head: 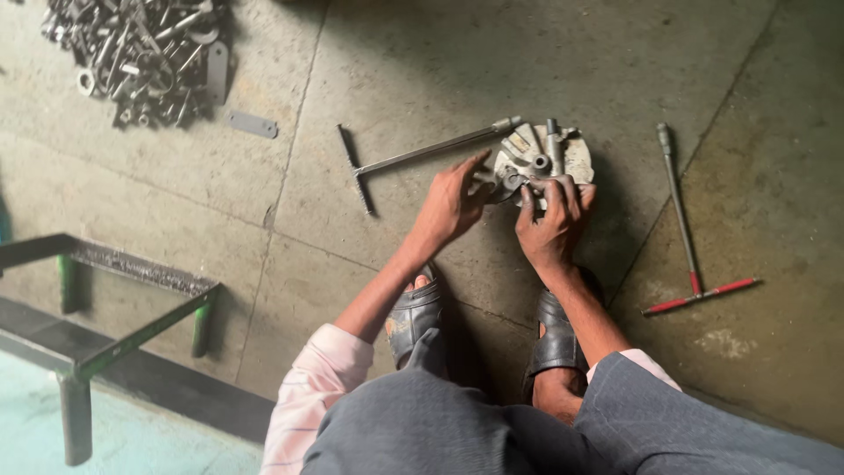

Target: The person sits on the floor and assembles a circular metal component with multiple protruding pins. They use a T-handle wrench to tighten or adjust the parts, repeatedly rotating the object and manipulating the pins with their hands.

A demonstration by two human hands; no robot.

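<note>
Centre-right on the concrete floor (pixel 396 79), both hands work a round metal hub plate (pixel 576 158): left hand (pixel 453 204) spread against its edge, right hand (pixel 552 218) gripping its near rim. It looks heavy, rigid, likely greasy.

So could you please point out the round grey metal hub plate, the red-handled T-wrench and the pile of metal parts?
Round grey metal hub plate (pixel 576 158), head view, right rim.
Red-handled T-wrench (pixel 680 207), head view, mid-shaft.
Pile of metal parts (pixel 141 57), head view, centre.

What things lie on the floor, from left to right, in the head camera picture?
Metal frame → pile of metal parts → flat metal plate → grey T-handle wrench → round metal disc part → red-handled T-wrench.
</note>
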